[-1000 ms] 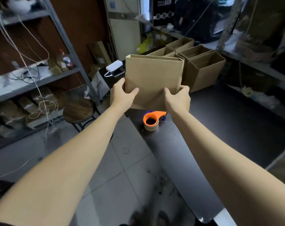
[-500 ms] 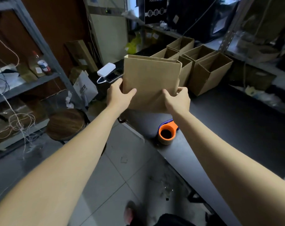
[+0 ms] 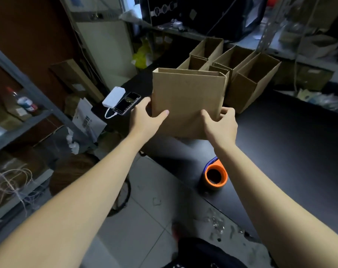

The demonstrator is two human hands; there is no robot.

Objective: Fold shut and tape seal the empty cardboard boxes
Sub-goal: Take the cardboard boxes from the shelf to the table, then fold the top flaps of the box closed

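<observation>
Nearest the person, a tiled floor point(image 3: 145, 219) showed between the two bare forearms. Just inside the right forearm, nearer than the right hand, an orange tape dispenser point(image 3: 215, 176) sat close to the near edge of a black table point(image 3: 290, 151).

Farther out, both hands gripped one flattened-looking cardboard box point(image 3: 187, 97) by its lower corners. The left hand point(image 3: 145, 117) had its thumb laid on the near face and its fingers wrapped round the left edge. The right hand point(image 3: 220, 126) did the same on the right edge, thumb in front, fingers curled behind. The box stood upright between them, its top open and the flaps standing. Whether its bottom touched the table could not be told.

Just beyond the left hand, a phone point(image 3: 127, 103) lay on the table, screen lit, with a white power bank point(image 3: 114, 96) touching its far side. Beyond the right hand and behind the held box, a cluster of open cardboard boxes point(image 3: 255, 80) stood together, tops unfolded. Well left of the left hand, metal shelving point(image 3: 25, 120) held bottles, cartons and loose twine.
</observation>
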